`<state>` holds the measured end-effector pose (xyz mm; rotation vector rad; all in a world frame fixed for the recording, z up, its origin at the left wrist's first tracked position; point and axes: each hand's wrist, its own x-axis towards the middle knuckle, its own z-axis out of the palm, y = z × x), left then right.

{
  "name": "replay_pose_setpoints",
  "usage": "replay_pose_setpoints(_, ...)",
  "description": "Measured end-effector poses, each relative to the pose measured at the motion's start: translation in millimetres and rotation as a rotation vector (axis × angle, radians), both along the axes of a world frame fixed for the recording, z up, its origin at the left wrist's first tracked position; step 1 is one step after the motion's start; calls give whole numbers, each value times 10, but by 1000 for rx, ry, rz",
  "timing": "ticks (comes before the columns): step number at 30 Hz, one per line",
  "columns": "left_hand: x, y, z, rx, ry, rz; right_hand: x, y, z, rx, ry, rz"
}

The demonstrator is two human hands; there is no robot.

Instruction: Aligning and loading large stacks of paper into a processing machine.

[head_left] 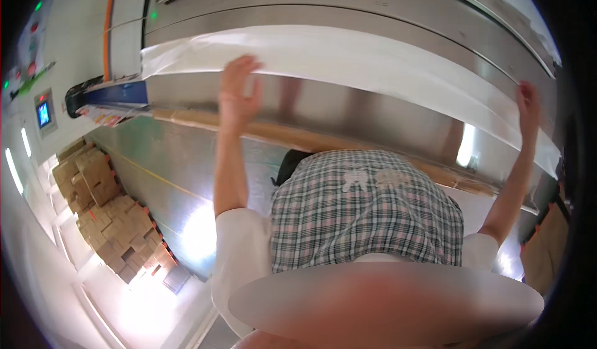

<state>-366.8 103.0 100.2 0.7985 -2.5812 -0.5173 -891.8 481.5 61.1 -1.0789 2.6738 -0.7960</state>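
Beside the green floor [168, 162] at far left, cardboard boxes [109, 215] sit stacked. Further right, the left hand [237, 97] reaches up, fingers spread loose against the lower edge of a white sheet [348, 60] lying across a steel machine [373, 13]. At far right, the right hand [528, 103] pinches the sheet's edge.

Stacked cardboard boxes [109, 218] line the glossy floor [180, 181].
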Motion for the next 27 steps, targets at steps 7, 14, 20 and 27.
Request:
replay_pose_setpoints(7, -494, 255, -224, -106, -175, -155, 1826, -2114, 39, -192, -244, 619)
replay_pose_setpoints(14, -726, 525, -372, -90, -162, -297, 2631, -3237, 167, -127, -134, 822)
replay_pose_setpoints(20, -427, -194, -560, -269, -301, 37, 2664, -2676, 373, -354, 152, 892)
replay_pose_setpoints(27, 664, -1831, -800, -655, -272, 484, 2632, -2471, 340, -342, 232, 816)
